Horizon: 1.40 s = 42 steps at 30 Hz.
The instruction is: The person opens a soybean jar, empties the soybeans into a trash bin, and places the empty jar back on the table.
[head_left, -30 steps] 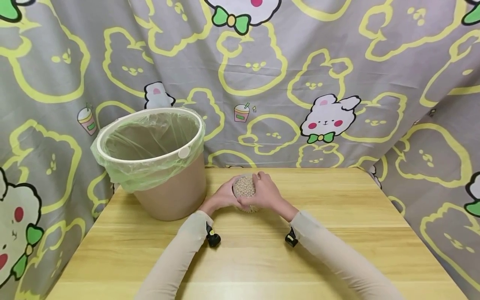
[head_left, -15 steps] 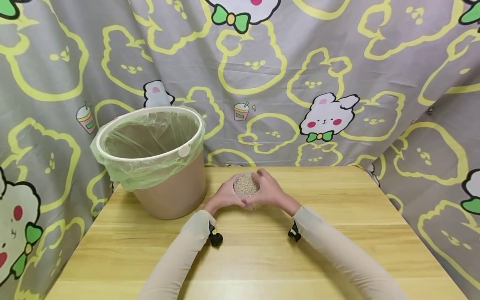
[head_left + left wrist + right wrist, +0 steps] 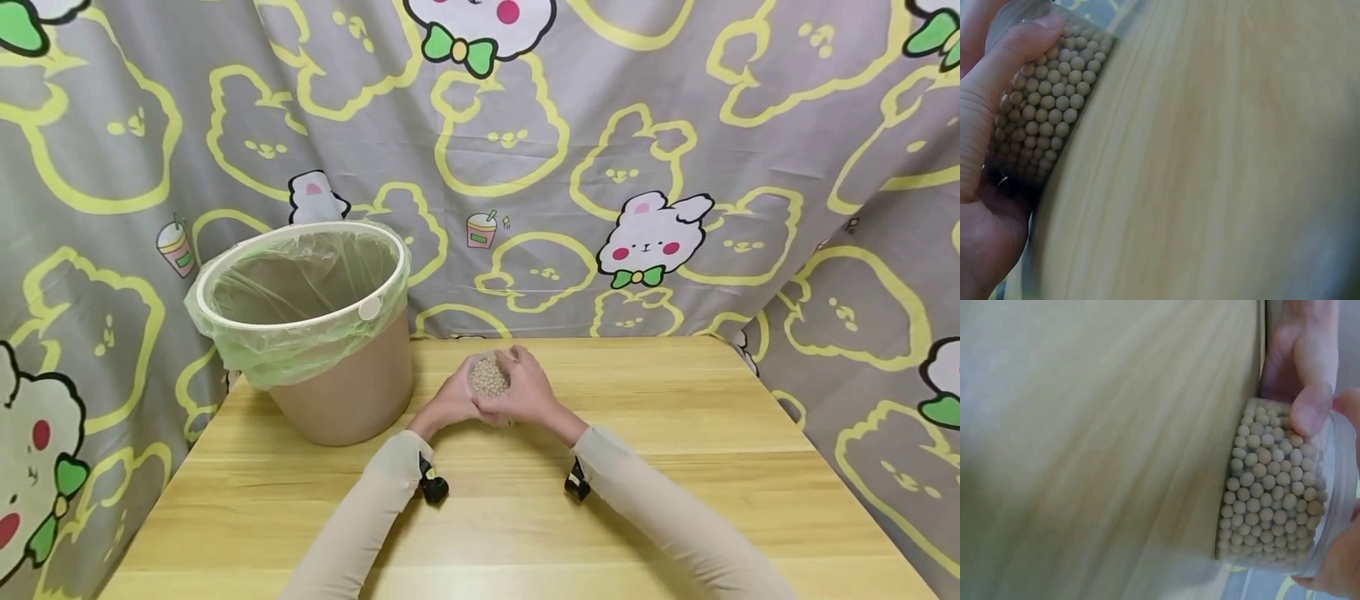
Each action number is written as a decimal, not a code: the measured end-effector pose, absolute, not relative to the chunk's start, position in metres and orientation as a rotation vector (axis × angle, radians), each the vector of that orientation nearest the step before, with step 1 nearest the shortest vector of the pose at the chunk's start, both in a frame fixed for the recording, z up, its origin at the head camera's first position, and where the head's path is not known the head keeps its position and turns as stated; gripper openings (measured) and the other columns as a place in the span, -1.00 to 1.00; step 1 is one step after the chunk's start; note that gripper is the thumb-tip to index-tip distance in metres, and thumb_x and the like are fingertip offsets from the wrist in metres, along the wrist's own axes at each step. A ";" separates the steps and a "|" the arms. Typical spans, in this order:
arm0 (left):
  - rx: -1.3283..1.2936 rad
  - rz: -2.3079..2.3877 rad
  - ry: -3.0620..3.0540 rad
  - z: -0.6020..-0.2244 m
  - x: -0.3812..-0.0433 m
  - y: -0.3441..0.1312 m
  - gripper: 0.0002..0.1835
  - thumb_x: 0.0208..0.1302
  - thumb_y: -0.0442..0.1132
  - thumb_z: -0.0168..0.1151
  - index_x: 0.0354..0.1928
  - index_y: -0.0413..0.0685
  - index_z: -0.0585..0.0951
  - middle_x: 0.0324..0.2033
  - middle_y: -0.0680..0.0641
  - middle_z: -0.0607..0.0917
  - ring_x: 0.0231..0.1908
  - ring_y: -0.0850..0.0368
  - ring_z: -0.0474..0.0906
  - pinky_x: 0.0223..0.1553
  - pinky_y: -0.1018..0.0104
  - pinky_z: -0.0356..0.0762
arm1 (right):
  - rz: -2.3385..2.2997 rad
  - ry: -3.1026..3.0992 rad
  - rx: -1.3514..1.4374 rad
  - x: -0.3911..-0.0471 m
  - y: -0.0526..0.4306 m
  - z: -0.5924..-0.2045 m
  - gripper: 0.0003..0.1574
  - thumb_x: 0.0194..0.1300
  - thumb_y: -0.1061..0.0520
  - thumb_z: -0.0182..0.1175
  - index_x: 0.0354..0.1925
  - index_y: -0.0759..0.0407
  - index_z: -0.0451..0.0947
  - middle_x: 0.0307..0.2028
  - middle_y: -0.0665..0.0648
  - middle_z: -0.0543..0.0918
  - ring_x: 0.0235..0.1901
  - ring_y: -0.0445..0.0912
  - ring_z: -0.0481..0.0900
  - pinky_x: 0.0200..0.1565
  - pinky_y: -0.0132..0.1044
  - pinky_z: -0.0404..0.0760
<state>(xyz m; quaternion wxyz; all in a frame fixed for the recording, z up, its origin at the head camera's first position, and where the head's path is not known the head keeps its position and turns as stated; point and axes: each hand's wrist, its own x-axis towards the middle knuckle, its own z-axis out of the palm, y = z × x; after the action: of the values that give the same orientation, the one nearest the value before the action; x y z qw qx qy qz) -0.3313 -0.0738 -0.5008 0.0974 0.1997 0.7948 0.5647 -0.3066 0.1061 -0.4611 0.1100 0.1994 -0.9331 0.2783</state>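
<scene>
A clear round jar (image 3: 489, 377) packed with small beige balls stands between both hands at the middle back of the table. My left hand (image 3: 453, 398) grips its left side, the thumb lying along the wall in the left wrist view. Around the top rim from the right curls my right hand (image 3: 531, 393), its fingers bent over the upper edge. In the right wrist view, the clear rim (image 3: 1335, 487) of the jar shows as a smooth band above the balls. The jar's underside faces the wood, close over it.
To the left of the hands is a large beige bin (image 3: 345, 400), lined with a thin green bag (image 3: 277, 358) folded over its rim. A patterned grey curtain (image 3: 525, 200) hangs behind the wooden table (image 3: 675, 400).
My right hand and wrist have shifted slightly left, with its fingers further over the jar's top. The jar has moved only a little, and the head view has tilted slightly.
</scene>
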 end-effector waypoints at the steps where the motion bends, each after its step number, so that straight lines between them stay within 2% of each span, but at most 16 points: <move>1: 0.587 1.654 2.384 -0.501 -0.331 -0.074 0.29 -0.31 -0.24 0.78 0.53 0.21 0.18 0.40 -0.06 0.41 0.37 -0.04 0.39 0.40 -0.07 0.36 | 0.840 -2.748 0.591 -0.308 0.107 -0.461 0.24 -0.07 -0.37 0.42 0.41 0.30 0.40 0.37 0.55 0.33 0.32 0.35 0.41 0.27 0.26 0.49; 3: 0.580 1.625 2.438 -0.501 -0.331 -0.074 0.29 -0.30 -0.19 0.78 0.54 0.24 0.19 0.39 -0.07 0.44 0.36 -0.04 0.41 0.38 -0.07 0.39 | 0.866 -2.749 0.620 -0.310 0.110 -0.459 0.25 -0.10 -0.34 0.46 0.41 0.30 0.40 0.39 0.53 0.31 0.33 0.33 0.41 0.28 0.24 0.50; 10: 0.584 1.600 2.516 -0.499 -0.332 -0.073 0.29 -0.37 -0.18 0.78 0.52 0.16 0.24 0.35 -0.13 0.49 0.35 -0.07 0.43 0.39 -0.07 0.38 | 0.899 -2.759 0.763 -0.319 0.121 -0.457 0.26 -0.15 -0.30 0.51 0.44 0.22 0.39 0.38 0.39 0.35 0.24 0.23 0.50 0.25 0.13 0.56; 15: 0.586 1.603 2.493 -0.499 -0.333 -0.073 0.27 -0.34 -0.20 0.76 0.52 0.16 0.23 0.35 -0.15 0.49 0.33 -0.10 0.44 0.36 -0.10 0.40 | 0.825 -2.783 0.847 -0.319 0.123 -0.451 0.23 -0.08 -0.29 0.49 0.45 0.22 0.36 0.41 0.45 0.31 0.30 0.29 0.45 0.30 0.18 0.50; 18: 0.586 1.627 2.455 -0.499 -0.332 -0.074 0.27 -0.29 -0.20 0.76 0.54 0.17 0.20 0.36 -0.17 0.47 0.34 -0.12 0.43 0.36 -0.12 0.41 | 0.691 -2.822 0.787 -0.314 0.115 -0.448 0.17 0.05 -0.33 0.41 0.47 0.19 0.34 0.40 0.55 0.29 0.34 0.36 0.39 0.32 0.24 0.45; 21: 0.586 1.641 2.424 -0.500 -0.331 -0.074 0.28 -0.27 -0.23 0.76 0.55 0.17 0.18 0.37 -0.16 0.46 0.36 -0.11 0.41 0.38 -0.10 0.39 | 0.601 -2.890 0.637 -0.305 0.104 -0.446 0.11 0.16 -0.39 0.33 0.49 0.13 0.31 0.34 0.63 0.30 0.28 0.43 0.38 0.24 0.28 0.49; 26: 0.594 1.648 2.425 -0.502 -0.330 -0.073 0.30 -0.29 -0.21 0.78 0.56 0.23 0.18 0.38 -0.09 0.47 0.36 -0.06 0.42 0.39 -0.06 0.39 | 0.619 -2.876 0.523 -0.301 0.096 -0.446 0.08 0.13 -0.37 0.38 0.44 0.15 0.38 0.19 0.57 0.42 0.11 0.37 0.46 0.06 0.19 0.56; 32: 0.590 1.625 2.460 -0.500 -0.329 -0.073 0.30 -0.30 -0.20 0.78 0.55 0.21 0.20 0.36 -0.09 0.48 0.33 -0.05 0.45 0.35 -0.04 0.44 | 0.748 -2.855 0.764 -0.314 0.111 -0.450 0.11 0.05 -0.30 0.43 0.45 0.14 0.38 0.35 0.66 0.25 0.35 0.45 0.29 0.23 0.36 0.46; 37: 0.612 1.568 2.516 -0.496 -0.330 -0.075 0.25 -0.24 -0.16 0.74 0.55 0.18 0.20 0.38 -0.12 0.47 0.35 -0.07 0.42 0.36 -0.09 0.41 | 0.854 -2.774 1.019 -0.330 0.127 -0.447 0.07 -0.06 -0.20 0.54 0.40 0.04 0.47 0.41 0.54 0.24 0.40 0.35 0.28 0.30 0.36 0.40; 40: 0.624 1.556 2.498 -0.494 -0.329 -0.076 0.27 -0.26 -0.12 0.76 0.55 0.17 0.20 0.39 -0.11 0.45 0.38 -0.07 0.39 0.39 -0.10 0.37 | 0.847 -2.797 0.992 -0.326 0.127 -0.445 0.04 -0.02 -0.23 0.55 0.40 0.00 0.48 0.45 0.49 0.23 0.43 0.33 0.27 0.32 0.34 0.39; 42: 0.620 1.577 2.467 -0.494 -0.329 -0.077 0.28 -0.27 -0.14 0.77 0.55 0.16 0.20 0.39 -0.11 0.45 0.38 -0.08 0.40 0.40 -0.10 0.37 | 0.795 -2.855 0.886 -0.317 0.122 -0.442 0.08 0.03 -0.30 0.51 0.43 0.03 0.43 0.44 0.51 0.23 0.40 0.36 0.29 0.26 0.34 0.47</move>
<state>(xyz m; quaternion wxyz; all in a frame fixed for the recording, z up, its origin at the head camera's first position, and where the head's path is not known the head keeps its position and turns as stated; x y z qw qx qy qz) -0.3286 -0.0775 -0.4944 0.0744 0.2066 0.8220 0.5254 -0.3168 0.1218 -0.4422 0.0243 0.2862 -0.9227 0.2571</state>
